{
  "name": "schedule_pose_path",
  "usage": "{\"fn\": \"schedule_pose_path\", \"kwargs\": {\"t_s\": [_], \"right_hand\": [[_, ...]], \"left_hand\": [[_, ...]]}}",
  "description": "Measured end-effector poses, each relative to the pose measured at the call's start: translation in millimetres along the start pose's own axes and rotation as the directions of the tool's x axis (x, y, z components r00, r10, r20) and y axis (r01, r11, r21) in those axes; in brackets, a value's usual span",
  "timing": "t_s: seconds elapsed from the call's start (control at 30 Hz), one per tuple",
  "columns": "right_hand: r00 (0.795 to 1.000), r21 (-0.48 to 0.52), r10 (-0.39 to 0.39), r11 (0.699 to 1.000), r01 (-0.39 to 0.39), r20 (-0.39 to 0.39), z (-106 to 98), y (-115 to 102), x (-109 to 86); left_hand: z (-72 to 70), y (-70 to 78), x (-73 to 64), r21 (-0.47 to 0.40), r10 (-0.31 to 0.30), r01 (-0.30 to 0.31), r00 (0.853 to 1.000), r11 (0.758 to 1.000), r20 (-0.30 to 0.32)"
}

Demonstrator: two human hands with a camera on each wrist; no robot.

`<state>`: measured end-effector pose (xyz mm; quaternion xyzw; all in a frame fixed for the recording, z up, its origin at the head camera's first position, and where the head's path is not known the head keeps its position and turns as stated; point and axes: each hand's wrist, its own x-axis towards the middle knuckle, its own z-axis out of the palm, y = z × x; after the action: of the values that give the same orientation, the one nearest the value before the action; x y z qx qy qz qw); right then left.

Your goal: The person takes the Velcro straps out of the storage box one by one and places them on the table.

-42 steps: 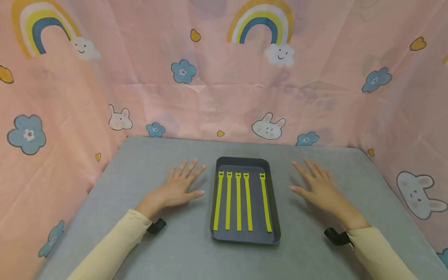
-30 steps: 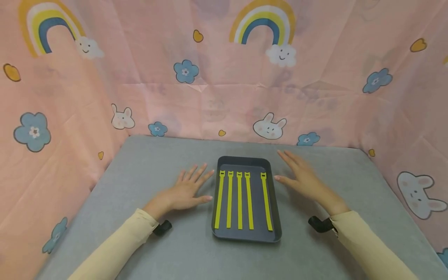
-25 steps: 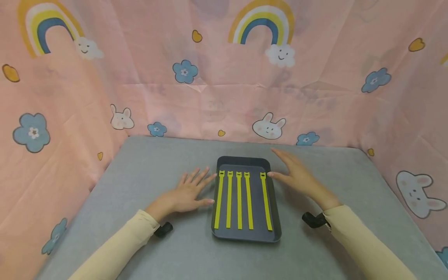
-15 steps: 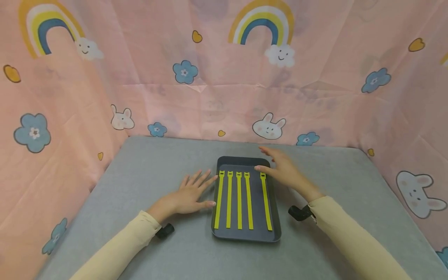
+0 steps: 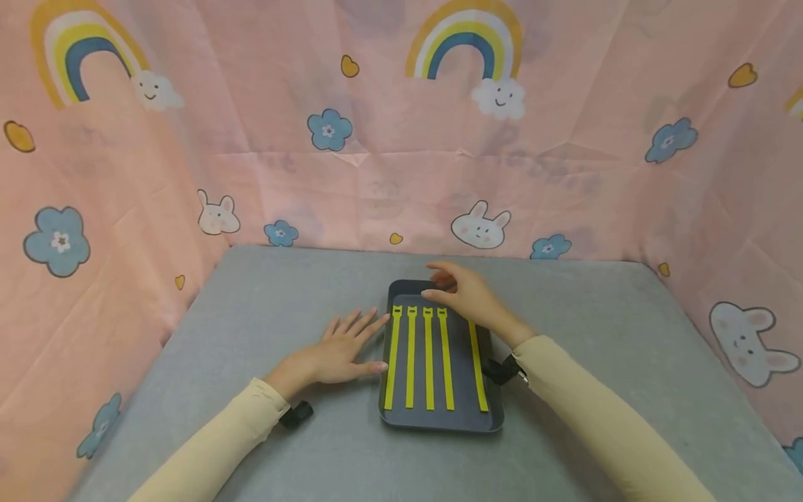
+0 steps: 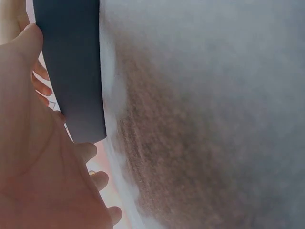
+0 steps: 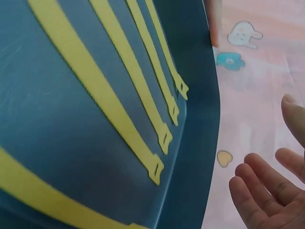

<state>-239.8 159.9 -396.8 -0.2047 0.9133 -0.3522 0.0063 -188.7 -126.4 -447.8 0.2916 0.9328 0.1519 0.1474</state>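
A dark grey tray (image 5: pixel 439 422) lies lengthwise on the table, with several yellow cable ties (image 5: pixel 429 362) laid side by side in it. Their slotted heads point to the far end, and a wider gap sets the rightmost tie (image 5: pixel 478 369) apart. My left hand (image 5: pixel 335 354) is spread beside the tray, thumb and forefinger at its left wall. Above the tray's far part hovers my right hand (image 5: pixel 467 296), fingers loosely bent and holding nothing; it hides the head of the rightmost tie. The right wrist view shows that hand (image 7: pixel 271 195) beyond the tray wall, palm bare.
A grey cloth-covered table (image 5: pixel 301 453) carries the tray. Pink printed curtain (image 5: pixel 389 188) hangs behind the table and along both sides. A black wrist mount sits under each cuff, the right one (image 5: pixel 502 369) overlapping the tray's right wall.
My right hand has come left from beside the tray to over its far end. My left hand has shifted right up to the tray's left wall. The ties lie as before.
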Motion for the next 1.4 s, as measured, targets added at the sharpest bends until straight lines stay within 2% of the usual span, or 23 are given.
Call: {"fn": "schedule_pose_path", "kwargs": {"t_s": [0.13,0.3,0.57,0.83,1.1,1.4], "right_hand": [[1.0,0.006,-0.009,1.0,0.009,0.006,5,-2,5.0],[0.999,0.046,-0.001,0.999,-0.001,0.034,11,-6,10.2],[0.997,0.106,0.065,0.992,-0.07,0.049,24,-8,19.2],[0.994,0.149,0.089,0.984,-0.097,0.062,41,-9,24.3],[0.989,0.108,0.14,0.984,-0.145,0.055,55,-11,24.9],[0.986,0.082,0.153,0.984,-0.158,0.068,63,-9,24.7]], "left_hand": [[0.3,-0.7,0.7,-0.011,0.0,0.0,1.0,1.0,0.002],[-6.1,4.2,-2.5,-0.025,-0.008,0.009,1.0,1.0,0.024],[-10.0,7.3,-4.9,-0.028,-0.014,0.015,0.999,0.999,0.03],[-9.5,7.8,-5.5,-0.049,-0.007,0.009,0.999,0.999,0.032],[-6.4,5.2,-4.1,-0.044,-0.015,0.017,0.999,0.999,0.036],[-7.0,6.3,-4.7,-0.034,-0.01,0.012,0.999,0.999,0.041]]}}
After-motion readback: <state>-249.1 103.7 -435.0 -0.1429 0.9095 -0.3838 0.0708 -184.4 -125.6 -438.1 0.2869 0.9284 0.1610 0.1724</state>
